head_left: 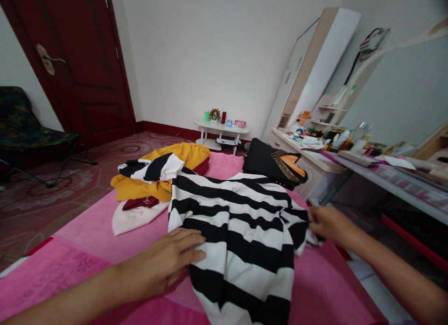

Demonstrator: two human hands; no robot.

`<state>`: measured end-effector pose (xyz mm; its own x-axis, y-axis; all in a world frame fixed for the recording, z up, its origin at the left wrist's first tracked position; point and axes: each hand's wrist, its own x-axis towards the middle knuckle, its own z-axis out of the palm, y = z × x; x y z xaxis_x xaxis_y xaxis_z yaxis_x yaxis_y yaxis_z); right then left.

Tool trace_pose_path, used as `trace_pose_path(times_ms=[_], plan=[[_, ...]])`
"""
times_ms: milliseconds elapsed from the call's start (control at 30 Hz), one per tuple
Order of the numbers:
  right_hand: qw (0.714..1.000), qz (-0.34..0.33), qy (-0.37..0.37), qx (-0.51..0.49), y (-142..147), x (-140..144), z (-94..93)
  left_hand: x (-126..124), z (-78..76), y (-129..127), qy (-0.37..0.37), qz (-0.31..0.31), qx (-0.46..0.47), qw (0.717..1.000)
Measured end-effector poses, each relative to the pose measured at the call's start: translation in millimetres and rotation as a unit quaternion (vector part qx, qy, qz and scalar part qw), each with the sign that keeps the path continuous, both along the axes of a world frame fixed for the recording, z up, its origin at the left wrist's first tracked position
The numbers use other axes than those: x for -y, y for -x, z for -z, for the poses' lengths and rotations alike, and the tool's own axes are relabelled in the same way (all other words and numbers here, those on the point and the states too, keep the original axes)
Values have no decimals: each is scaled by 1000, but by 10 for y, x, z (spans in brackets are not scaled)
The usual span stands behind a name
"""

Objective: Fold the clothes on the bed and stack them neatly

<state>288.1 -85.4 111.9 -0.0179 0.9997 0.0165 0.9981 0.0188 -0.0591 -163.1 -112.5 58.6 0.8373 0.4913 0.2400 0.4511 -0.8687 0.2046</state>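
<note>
Head camera looks down on a striped shirt (238, 236), black and white, spread flat on a pink bedspread (91, 231). It lies in the middle of the bed, its lower hem running out of the bottom of the picture. The left hand (168, 262) rests palm down with fingers spread, fingertips pressed on the shirt's left edge. The right hand (329, 224) is at the shirt's right sleeve and seems to pinch the sleeve's edge between thumb and fingers, though the cloth hides the fingertips, so the grip is not certain.

Just beyond the shirt, toward the far left of the bed, sits a loose heap of clothes (161, 175): a yellow garment, a second striped piece on top of it, a dark red one and a white one (135, 217) spilling nearest the left hand. A folded black garment (273, 168) with a gold patterned collar lies at the far right corner of the bed, touching the shirt's upper edge.

To the right, close beside the bed, stands a cluttered dresser (325, 159) with bottles and small items under a mirror. A small white table (222, 129) stands against the far wall, a dark red door (77, 59) on the left, and a folding chair (24, 124) near it.
</note>
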Motion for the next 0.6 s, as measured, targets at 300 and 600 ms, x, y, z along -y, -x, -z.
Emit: trace_pose_path(times_ms=[300, 600], plan=[[955, -178, -188, -142, 391, -88, 12, 175, 139, -181, -86, 38, 44, 995], [960, -231, 74, -140, 836, 838, 693, -15, 161, -220, 214, -64, 213, 951]])
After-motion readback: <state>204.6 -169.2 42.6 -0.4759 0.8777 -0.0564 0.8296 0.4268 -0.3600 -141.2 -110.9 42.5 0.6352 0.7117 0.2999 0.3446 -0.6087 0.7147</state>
